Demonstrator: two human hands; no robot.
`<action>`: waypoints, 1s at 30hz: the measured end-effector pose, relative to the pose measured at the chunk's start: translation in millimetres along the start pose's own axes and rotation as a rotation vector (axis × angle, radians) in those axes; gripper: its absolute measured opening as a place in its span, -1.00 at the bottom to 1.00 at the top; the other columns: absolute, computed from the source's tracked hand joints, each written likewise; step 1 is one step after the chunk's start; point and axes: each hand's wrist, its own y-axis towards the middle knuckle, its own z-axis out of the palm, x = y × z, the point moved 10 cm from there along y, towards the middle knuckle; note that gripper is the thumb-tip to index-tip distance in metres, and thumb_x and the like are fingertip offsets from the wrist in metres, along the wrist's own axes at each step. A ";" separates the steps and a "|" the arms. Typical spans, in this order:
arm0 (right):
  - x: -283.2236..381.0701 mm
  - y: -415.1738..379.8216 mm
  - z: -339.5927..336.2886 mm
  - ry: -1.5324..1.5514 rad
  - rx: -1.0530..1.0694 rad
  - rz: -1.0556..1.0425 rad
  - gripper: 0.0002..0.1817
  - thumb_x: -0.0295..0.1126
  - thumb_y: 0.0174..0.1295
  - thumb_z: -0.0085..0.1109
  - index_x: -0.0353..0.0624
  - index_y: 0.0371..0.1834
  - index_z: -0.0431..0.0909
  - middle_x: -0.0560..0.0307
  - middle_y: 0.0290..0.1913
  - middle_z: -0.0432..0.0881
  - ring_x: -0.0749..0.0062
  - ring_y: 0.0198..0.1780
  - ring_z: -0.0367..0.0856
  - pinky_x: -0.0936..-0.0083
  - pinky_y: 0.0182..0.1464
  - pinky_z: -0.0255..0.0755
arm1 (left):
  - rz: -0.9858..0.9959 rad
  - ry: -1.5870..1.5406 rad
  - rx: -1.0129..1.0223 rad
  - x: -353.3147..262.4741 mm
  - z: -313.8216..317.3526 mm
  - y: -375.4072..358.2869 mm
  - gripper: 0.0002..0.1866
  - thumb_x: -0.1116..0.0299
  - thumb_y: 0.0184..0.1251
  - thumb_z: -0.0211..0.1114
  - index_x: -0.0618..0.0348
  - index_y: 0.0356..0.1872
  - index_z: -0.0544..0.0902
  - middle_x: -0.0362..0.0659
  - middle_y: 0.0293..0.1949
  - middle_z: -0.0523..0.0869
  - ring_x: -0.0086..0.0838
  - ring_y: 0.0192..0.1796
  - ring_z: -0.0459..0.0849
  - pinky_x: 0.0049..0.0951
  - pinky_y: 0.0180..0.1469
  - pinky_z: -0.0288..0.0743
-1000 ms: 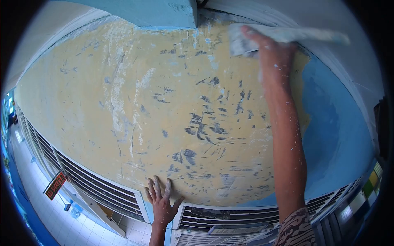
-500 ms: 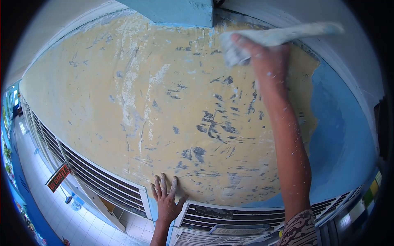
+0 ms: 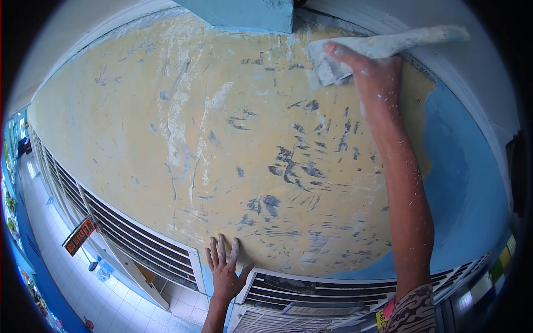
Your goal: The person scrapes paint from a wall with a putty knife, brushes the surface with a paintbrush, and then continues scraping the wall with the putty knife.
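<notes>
My right hand [image 3: 379, 77] is wrapped round a paint-crusted scraper [image 3: 413, 41]. Its handle points to the right, and its broad blade lies at the wall's upper right part, below the blue beam. The wall [image 3: 222, 150] shows bare yellowish plaster with dark scuffs, white patches and thin cracks. Low on it, just above the louvres, my left hand [image 3: 226, 275] rests flat with fingers spread, holding nothing. Dust and flecks cover my right forearm.
A blue beam [image 3: 250, 14] juts out at the top. Blue paint [image 3: 461, 183] covers the wall's right side. Slatted vents [image 3: 144, 244] run beneath the plaster. A hanging sign [image 3: 79, 237] and an open door [image 3: 133, 272] are at lower left, over a tiled floor.
My right hand and the scraper have shifted slightly to the right and look less blurred. The left hand stays in place on the wall.
</notes>
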 end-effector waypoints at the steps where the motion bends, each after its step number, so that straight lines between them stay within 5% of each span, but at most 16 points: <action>1: 7.9 -2.3 -0.4 0.061 -0.051 -0.012 -0.70 -0.45 -0.01 0.60 -0.36 -0.27 0.69 0.02 -0.33 0.73 0.43 -0.41 0.71 0.50 -0.36 0.60 | -0.003 -0.003 0.001 -0.5 0.8 0.5 0.00 0.07 0.15 0.56 0.02 0.59 0.23 0.22 0.64 -0.14 0.16 0.68 -0.27 0.18 0.61 -0.30; 6: 5.2 -3.5 -7.7 -0.109 -0.113 -0.100 -0.69 -0.46 -0.03 0.61 -0.36 -0.29 0.69 0.02 -0.34 0.73 0.42 -0.41 0.71 0.50 -0.32 0.59 | -0.020 -0.077 0.026 3.7 -1.6 -1.5 -0.04 0.06 0.19 0.52 -0.14 0.60 0.21 0.16 0.65 -0.09 0.16 0.67 -0.25 0.22 0.61 -0.32; 9: 0.7 -6.5 -9.0 0.055 -0.073 0.116 -0.66 -0.45 -0.04 0.62 -0.38 -0.26 0.68 0.02 -0.30 0.73 0.42 -0.40 0.71 0.51 -0.32 0.60 | -0.014 -0.074 0.023 5.2 0.4 -2.9 -0.03 0.07 0.19 0.52 -0.15 0.61 0.21 0.16 0.65 -0.10 0.16 0.67 -0.25 0.21 0.61 -0.32; 11: 6.5 -9.4 -10.3 -0.025 -0.093 -0.101 -0.63 -0.44 -0.04 0.63 -0.40 -0.23 0.66 0.02 -0.25 0.73 0.44 -0.35 0.71 0.52 -0.33 0.58 | -0.018 -0.087 0.028 3.3 -2.2 -3.3 -0.03 0.08 0.18 0.52 -0.15 0.61 0.20 0.16 0.65 -0.10 0.16 0.67 -0.25 0.20 0.61 -0.31; 14: 3.3 -2.3 -4.7 0.070 0.040 0.090 -0.60 -0.43 -0.05 0.64 -0.39 -0.20 0.65 0.03 -0.21 0.72 0.45 -0.29 0.70 0.51 -0.35 0.56 | -0.024 -0.093 0.032 5.2 -1.1 -4.8 -0.02 0.08 0.18 0.53 -0.15 0.61 0.20 0.16 0.65 -0.11 0.16 0.67 -0.25 0.20 0.61 -0.31; 17: -0.2 -7.8 -5.6 0.039 -0.140 -0.020 -0.62 -0.43 -0.04 0.63 -0.38 -0.23 0.66 0.03 -0.24 0.72 0.46 -0.29 0.69 0.51 -0.37 0.54 | -0.020 -0.100 0.012 1.1 0.9 -6.0 -0.02 0.08 0.18 0.53 -0.15 0.61 0.19 0.16 0.65 -0.11 0.16 0.67 -0.25 0.21 0.61 -0.31; 20: -1.9 -5.6 -3.7 -0.020 -0.085 -0.095 -0.65 -0.42 -0.02 0.62 -0.38 -0.26 0.67 0.01 -0.27 0.72 0.45 -0.30 0.69 0.49 -0.30 0.57 | -0.018 -0.091 0.008 2.3 -0.5 -4.2 0.01 0.11 0.15 0.56 -0.07 0.61 0.19 0.19 0.65 -0.13 0.17 0.67 -0.27 0.20 0.61 -0.28; 21: -5.9 -3.4 -1.3 0.042 -0.028 0.088 -0.67 -0.41 -0.01 0.62 -0.37 -0.29 0.67 0.01 -0.28 0.73 0.44 -0.29 0.70 0.46 -0.21 0.58 | -0.012 -0.072 0.032 3.5 0.6 -5.3 0.04 0.14 0.12 0.59 0.00 0.61 0.19 0.22 0.65 -0.14 0.17 0.67 -0.28 0.19 0.61 -0.25; 25: 5.1 -11.0 -2.7 0.093 -0.123 0.068 -0.66 -0.40 0.01 0.61 -0.37 -0.25 0.69 0.02 -0.28 0.73 0.46 -0.29 0.69 0.48 -0.16 0.58 | -0.013 -0.078 0.021 5.0 2.9 -6.4 0.04 0.15 0.12 0.59 0.01 0.61 0.18 0.22 0.64 -0.14 0.17 0.67 -0.28 0.19 0.61 -0.24; 27: -0.8 -16.1 15.2 -0.058 0.082 0.099 -0.62 -0.37 0.01 0.60 -0.42 -0.21 0.69 0.02 -0.26 0.75 0.48 -0.31 0.69 0.54 -0.19 0.57 | -0.017 -0.077 0.036 4.4 1.4 -6.7 0.06 0.15 0.11 0.60 0.00 0.62 0.17 0.23 0.64 -0.15 0.17 0.67 -0.28 0.20 0.60 -0.22; 30: -5.9 -20.9 6.9 -0.073 0.059 0.159 -0.61 -0.36 0.04 0.58 -0.41 -0.15 0.70 0.05 -0.26 0.75 0.49 -0.30 0.71 0.59 -0.19 0.57 | -0.030 -0.126 0.042 -1.0 -8.1 -7.3 0.03 0.24 0.12 0.60 0.00 0.61 0.20 0.17 0.65 -0.13 0.14 0.68 -0.27 0.16 0.61 -0.16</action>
